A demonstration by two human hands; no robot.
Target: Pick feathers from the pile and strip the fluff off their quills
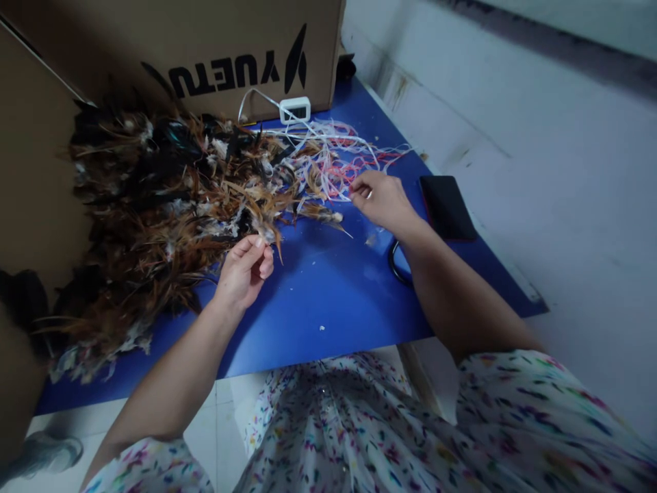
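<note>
My left hand (pixel 246 269) is closed in a pinch on the base of a small feather bunch (pixel 267 229), brown with pale fluff, at the near edge of a large feather heap (pixel 169 185). My right hand (pixel 382 198) is bent over the near right side of a tangle of white and pink strings (pixel 336 161). Its thumb and forefinger are drawn together at the strings, and what lies between the tips is too small to make out. One loose feather bunch (pixel 323 213) lies on the blue table (pixel 318 287) between my hands.
Behind the heap stands a big cardboard box (pixel 215 41), with a small white digital display (pixel 295 110) before it. A dark phone-like slab (pixel 447 207) lies right of my right forearm. A black looped handle (pixel 397 263) shows partly beneath that forearm. The wall (pixel 538 171) borders the right side.
</note>
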